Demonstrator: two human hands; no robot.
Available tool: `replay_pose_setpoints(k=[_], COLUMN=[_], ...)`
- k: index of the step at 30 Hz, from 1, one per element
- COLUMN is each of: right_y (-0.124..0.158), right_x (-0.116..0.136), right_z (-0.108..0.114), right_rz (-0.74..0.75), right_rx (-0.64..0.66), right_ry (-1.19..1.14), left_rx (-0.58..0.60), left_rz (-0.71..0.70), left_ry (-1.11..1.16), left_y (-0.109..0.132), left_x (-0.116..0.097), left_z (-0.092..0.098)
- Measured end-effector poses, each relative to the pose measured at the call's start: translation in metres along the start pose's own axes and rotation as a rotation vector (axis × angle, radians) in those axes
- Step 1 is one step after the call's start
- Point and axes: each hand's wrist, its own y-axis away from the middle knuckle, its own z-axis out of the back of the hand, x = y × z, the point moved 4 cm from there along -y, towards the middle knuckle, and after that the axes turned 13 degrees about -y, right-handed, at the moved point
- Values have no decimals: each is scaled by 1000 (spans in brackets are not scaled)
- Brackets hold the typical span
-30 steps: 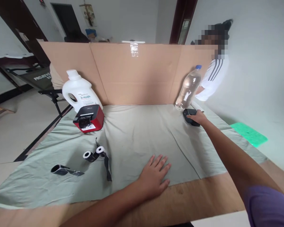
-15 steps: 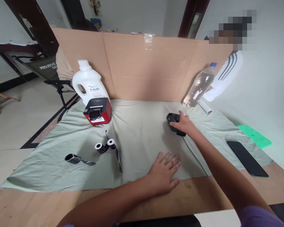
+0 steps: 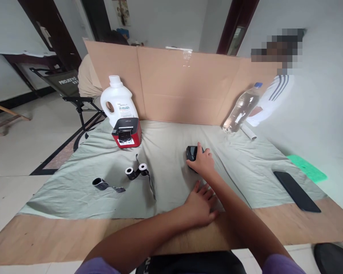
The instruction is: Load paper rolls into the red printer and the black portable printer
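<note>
My right hand [image 3: 204, 163] is closed over a small black handheld device [image 3: 191, 153] at the middle of the cloth-covered table. Fingers and palm hide much of the device, so its exact kind is unclear. Nearer to me, my left hand [image 3: 199, 206] lies palm down with fingers spread and nothing in it, partly on the green cloth [image 3: 171, 186]. To the left are two small rolls of black strip [image 3: 129, 173] with white cores, standing side by side. A loose curl of black strip [image 3: 100, 184] rests beyond them.
A red and black label printer [image 3: 133, 137] stands before a white detergent jug [image 3: 120, 99]. A cardboard screen [image 3: 183, 89] closes the back. On the right are a clear bottle [image 3: 241, 110], a white tube [image 3: 248, 132], a green sheet [image 3: 307, 168] and a black phone [image 3: 296, 191]. A person stands behind.
My right hand has moved left and slightly nearer with the black device in its grasp. My left hand has stayed about where it was. The camera view has shifted a little.
</note>
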Motion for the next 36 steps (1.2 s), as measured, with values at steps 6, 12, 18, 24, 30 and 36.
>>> replay_pose_setpoints(k=[6, 12, 18, 24, 30, 36], right_y=[-1, -42, -60, -59, -58, -59], right_x=[-3, -44, -71, -73, -74, -74], right_z=[11, 9, -22, -29, -28, -31], right_rz=[26, 202, 130, 154, 165, 173], right_rx=[85, 128, 32, 7, 18, 19], right_ry=[-20, -675, -1107, -1178, -1169, -1186], left_rx=[13, -64, -214, -899, -1415, -1149], left_rz=[8, 34, 160, 620, 974, 817], left_ry=[12, 100, 261, 871, 1288, 1518], left_y=[2, 3, -1, -22, -42, -47], left_x=[0, 4, 10, 67, 166, 187], left_z=[-1, 6, 15, 55, 54, 18])
